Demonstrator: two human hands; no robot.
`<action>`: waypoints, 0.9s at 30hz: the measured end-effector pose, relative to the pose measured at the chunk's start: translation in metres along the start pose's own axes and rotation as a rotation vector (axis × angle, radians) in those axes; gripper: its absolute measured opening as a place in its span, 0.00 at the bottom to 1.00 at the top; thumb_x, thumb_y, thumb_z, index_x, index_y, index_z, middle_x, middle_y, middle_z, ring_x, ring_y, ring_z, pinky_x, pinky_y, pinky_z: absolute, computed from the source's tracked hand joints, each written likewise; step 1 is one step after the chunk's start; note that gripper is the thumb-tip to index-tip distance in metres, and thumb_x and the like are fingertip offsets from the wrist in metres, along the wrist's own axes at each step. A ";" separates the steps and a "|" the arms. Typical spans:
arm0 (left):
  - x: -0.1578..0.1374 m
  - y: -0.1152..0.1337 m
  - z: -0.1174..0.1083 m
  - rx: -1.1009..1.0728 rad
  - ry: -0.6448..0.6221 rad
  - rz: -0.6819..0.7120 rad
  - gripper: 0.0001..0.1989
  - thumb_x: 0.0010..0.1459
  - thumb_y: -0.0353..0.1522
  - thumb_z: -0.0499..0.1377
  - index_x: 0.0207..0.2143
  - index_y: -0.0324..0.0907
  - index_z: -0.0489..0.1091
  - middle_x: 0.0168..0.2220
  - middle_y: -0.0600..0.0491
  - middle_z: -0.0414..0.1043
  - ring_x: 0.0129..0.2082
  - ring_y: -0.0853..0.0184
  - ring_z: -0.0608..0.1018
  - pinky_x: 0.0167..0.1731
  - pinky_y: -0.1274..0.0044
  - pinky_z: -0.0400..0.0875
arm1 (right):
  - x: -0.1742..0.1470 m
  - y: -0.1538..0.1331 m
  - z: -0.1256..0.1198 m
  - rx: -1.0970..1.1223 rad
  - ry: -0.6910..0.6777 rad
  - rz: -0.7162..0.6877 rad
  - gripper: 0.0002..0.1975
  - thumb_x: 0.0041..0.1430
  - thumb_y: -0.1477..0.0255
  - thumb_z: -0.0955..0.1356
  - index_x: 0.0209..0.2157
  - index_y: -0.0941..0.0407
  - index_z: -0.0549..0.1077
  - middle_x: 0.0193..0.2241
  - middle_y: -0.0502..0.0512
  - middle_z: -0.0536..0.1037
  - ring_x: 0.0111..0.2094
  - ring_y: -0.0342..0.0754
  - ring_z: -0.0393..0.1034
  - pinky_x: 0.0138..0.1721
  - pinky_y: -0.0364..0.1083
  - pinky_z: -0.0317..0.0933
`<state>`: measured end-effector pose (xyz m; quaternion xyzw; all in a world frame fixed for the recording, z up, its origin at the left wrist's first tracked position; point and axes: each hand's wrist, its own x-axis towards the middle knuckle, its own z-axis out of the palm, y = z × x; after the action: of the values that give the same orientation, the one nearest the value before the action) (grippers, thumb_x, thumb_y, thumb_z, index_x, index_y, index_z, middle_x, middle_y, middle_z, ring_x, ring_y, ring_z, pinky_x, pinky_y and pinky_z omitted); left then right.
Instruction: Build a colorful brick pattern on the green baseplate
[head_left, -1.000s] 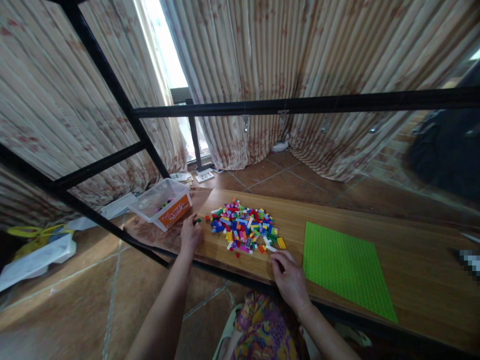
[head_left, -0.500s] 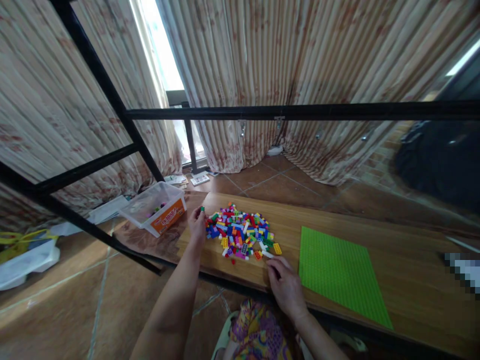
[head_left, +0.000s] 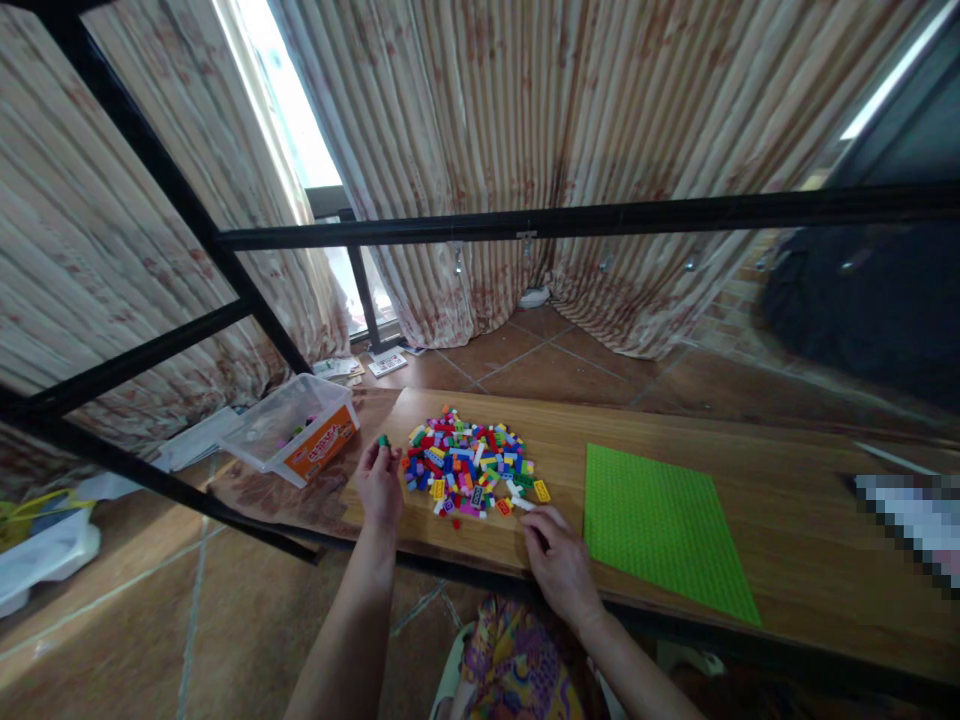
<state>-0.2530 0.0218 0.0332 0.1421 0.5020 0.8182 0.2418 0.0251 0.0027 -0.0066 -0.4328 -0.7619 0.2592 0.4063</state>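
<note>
My left hand [head_left: 379, 485] is raised at the left side of a heap of mixed toy bricks [head_left: 465, 465], pinching a small green brick [head_left: 384, 441] between thumb and fingertips. Low over the table's near edge, my right hand [head_left: 559, 565] has its fingers curled, with a white brick [head_left: 525, 504] at the fingertips; the exact grip is partly hidden. Close to that hand lie a yellow brick [head_left: 541, 491] and an orange brick [head_left: 505, 507]. A flat green studded baseplate [head_left: 667, 530] rests on the wood to the right of my right hand.
A clear plastic bin [head_left: 300, 425] with an orange label stands left of the heap, a few pieces inside. The wooden table [head_left: 810, 560] runs to the right, where a blurred object [head_left: 907, 520] lies. A black metal bar [head_left: 450, 232] crosses beyond the table, before curtains [head_left: 465, 120].
The view has swung slightly, so everything sits farther left. My left hand, still holding the green brick, has shifted a little away from the heap. My right hand stays almost in place.
</note>
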 end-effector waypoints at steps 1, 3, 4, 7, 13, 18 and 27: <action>-0.007 0.003 -0.003 -0.008 0.000 -0.003 0.14 0.44 0.37 0.68 0.31 0.41 0.70 0.28 0.58 0.70 0.27 0.74 0.73 0.37 0.78 0.72 | 0.000 0.000 0.000 0.003 0.000 0.000 0.10 0.62 0.75 0.62 0.34 0.53 0.75 0.38 0.55 0.77 0.41 0.49 0.73 0.43 0.47 0.67; -0.026 0.005 -0.010 -0.012 -0.008 -0.024 0.15 0.42 0.37 0.70 0.32 0.41 0.72 0.30 0.56 0.73 0.29 0.73 0.75 0.38 0.77 0.72 | 0.000 -0.001 -0.001 0.011 0.002 -0.001 0.10 0.62 0.75 0.62 0.34 0.53 0.75 0.38 0.55 0.77 0.41 0.49 0.73 0.43 0.47 0.66; -0.038 0.005 -0.014 -0.010 -0.019 -0.038 0.16 0.41 0.37 0.71 0.32 0.41 0.72 0.32 0.55 0.74 0.31 0.71 0.76 0.39 0.76 0.73 | 0.001 -0.002 -0.001 0.015 0.002 0.000 0.10 0.62 0.75 0.62 0.34 0.53 0.75 0.38 0.55 0.77 0.41 0.49 0.73 0.43 0.47 0.66; -0.076 0.004 -0.024 0.006 -0.102 -0.126 0.17 0.40 0.37 0.72 0.33 0.41 0.75 0.36 0.52 0.77 0.38 0.65 0.78 0.43 0.71 0.74 | 0.001 -0.003 -0.002 0.025 -0.009 0.007 0.10 0.62 0.76 0.62 0.34 0.54 0.75 0.38 0.55 0.76 0.41 0.49 0.72 0.44 0.47 0.66; -0.119 0.013 -0.026 0.160 -0.473 -0.472 0.18 0.42 0.36 0.72 0.37 0.41 0.79 0.42 0.49 0.79 0.39 0.64 0.79 0.44 0.69 0.75 | 0.001 -0.004 -0.002 0.028 -0.017 0.022 0.10 0.61 0.77 0.62 0.34 0.54 0.74 0.39 0.54 0.76 0.41 0.48 0.72 0.44 0.46 0.64; -0.111 0.016 -0.014 0.249 -0.630 -0.472 0.17 0.45 0.36 0.71 0.39 0.40 0.79 0.42 0.47 0.79 0.40 0.63 0.79 0.44 0.71 0.74 | 0.001 -0.004 -0.002 0.028 -0.016 0.022 0.10 0.61 0.77 0.62 0.34 0.54 0.75 0.38 0.55 0.76 0.41 0.48 0.72 0.44 0.46 0.64; -0.091 0.010 -0.017 0.153 -0.435 -0.382 0.18 0.38 0.36 0.74 0.34 0.40 0.79 0.38 0.52 0.79 0.36 0.67 0.79 0.43 0.72 0.75 | 0.002 -0.003 -0.002 0.021 -0.030 0.051 0.10 0.61 0.76 0.62 0.33 0.54 0.75 0.38 0.55 0.77 0.41 0.48 0.72 0.45 0.46 0.64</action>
<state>-0.1870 -0.0443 0.0355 0.2347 0.5164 0.6679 0.4818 0.0245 0.0034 -0.0025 -0.4438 -0.7539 0.2841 0.3924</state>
